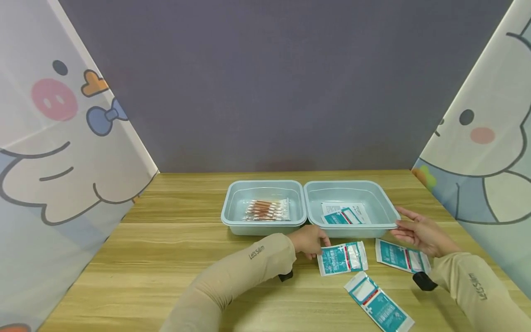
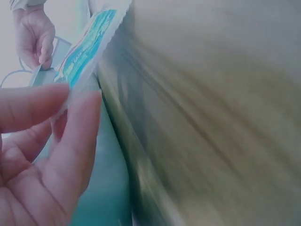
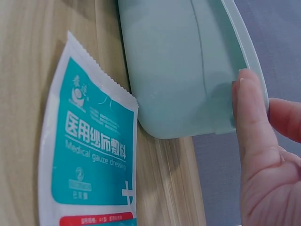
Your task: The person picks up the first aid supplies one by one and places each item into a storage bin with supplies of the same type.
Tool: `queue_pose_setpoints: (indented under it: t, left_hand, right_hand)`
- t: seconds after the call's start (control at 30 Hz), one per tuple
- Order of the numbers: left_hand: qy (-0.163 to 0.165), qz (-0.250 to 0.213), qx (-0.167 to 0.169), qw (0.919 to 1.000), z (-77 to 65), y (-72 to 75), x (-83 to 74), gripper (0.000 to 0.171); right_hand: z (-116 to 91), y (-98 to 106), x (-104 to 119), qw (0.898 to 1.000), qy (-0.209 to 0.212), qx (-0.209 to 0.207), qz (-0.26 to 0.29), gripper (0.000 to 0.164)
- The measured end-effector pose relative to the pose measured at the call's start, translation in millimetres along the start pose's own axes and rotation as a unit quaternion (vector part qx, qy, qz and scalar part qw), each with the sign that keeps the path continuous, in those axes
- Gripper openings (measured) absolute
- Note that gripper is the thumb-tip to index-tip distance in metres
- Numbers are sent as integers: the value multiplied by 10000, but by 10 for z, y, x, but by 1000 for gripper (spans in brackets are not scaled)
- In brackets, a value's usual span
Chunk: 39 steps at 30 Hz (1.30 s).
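Note:
My left hand (image 1: pixel 308 240) pinches the left end of a teal and white gauze dressing packet (image 1: pixel 341 259) between thumb and fingers. In the left wrist view the packet (image 2: pixel 89 49) extends away from the fingertips, tilted. At the right, my right hand (image 1: pixel 421 233) grips the front right corner rim of a pale green-blue plastic tray (image 1: pixel 387 203), with fingers (image 3: pixel 254 117) at its edge. Inside that tray lie gauze packets (image 1: pixel 344 215). Below the right hand, another gauze packet (image 1: pixel 402 256) lies on the table, labelled "Medical gauze dressing" in the right wrist view.
A matching tray (image 1: pixel 234 203) stands directly to the left, holding a bundle of brown-stemmed swabs (image 1: pixel 267 210) in clear wrapping. One more gauze packet (image 1: pixel 379 302) lies near the front of the wooden table (image 1: pixel 174 249). A dark grey panel (image 1: pixel 282 92) rises behind the trays.

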<state>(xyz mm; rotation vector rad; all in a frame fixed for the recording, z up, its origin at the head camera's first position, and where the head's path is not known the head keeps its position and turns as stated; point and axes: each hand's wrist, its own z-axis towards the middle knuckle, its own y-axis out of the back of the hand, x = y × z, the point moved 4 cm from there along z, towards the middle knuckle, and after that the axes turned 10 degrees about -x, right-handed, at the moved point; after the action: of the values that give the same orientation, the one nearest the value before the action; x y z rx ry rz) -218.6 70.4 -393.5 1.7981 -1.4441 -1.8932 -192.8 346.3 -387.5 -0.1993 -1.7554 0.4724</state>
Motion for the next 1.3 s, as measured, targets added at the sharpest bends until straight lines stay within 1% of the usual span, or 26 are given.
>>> queue_pose_setpoints:
  t: [0.17, 0.27, 0.4, 0.53, 0.7, 0.77, 0.9, 0.97, 1.2, 1.3]
  left_hand:
    - [-108, -320, -36, 9994, -56, 11, -16, 15]
    - [-119, -497, -97, 9986, -69, 26, -9, 15]
    - [-115, -764, -173, 9969, -57, 70, -8, 15]
    - [-82, -1083, -24, 9941, -54, 112, -7, 15]
    - [-177, -1533, 261, 9877, -57, 143, -25, 15]
    - [-214, -1631, 368, 9857, -53, 157, -43, 16]
    - [-252, -1607, 544, 9852, -44, 200, -80, 19]
    - [-266, -1577, 553, 9856, -40, 235, -99, 19]
    - [-207, -1727, 304, 9843, 9, 373, -151, 19]
    - [-198, -1762, 200, 9840, 27, 430, -186, 19]
  right_hand:
    - [3, -5, -2, 10000, -25, 46, -27, 41]
    - [7, 1, 0, 9999, -37, -9, -101, 42]
    - [23, 4, 30, 9995, -47, -215, -205, 39]
    - [42, 0, 44, 9989, -64, -385, -269, 38]
    - [25, 10, 17, 9984, -100, -493, -263, 38]
    - [15, 16, 13, 9985, -88, -491, -244, 38]
    - [0, 22, 18, 9988, -71, -436, -225, 37]
    - [-1, 19, 25, 9990, -73, -395, -216, 38]
    - [13, -8, 45, 9994, -156, -251, -186, 39]
    - [13, -9, 55, 9997, -165, -121, -153, 41]
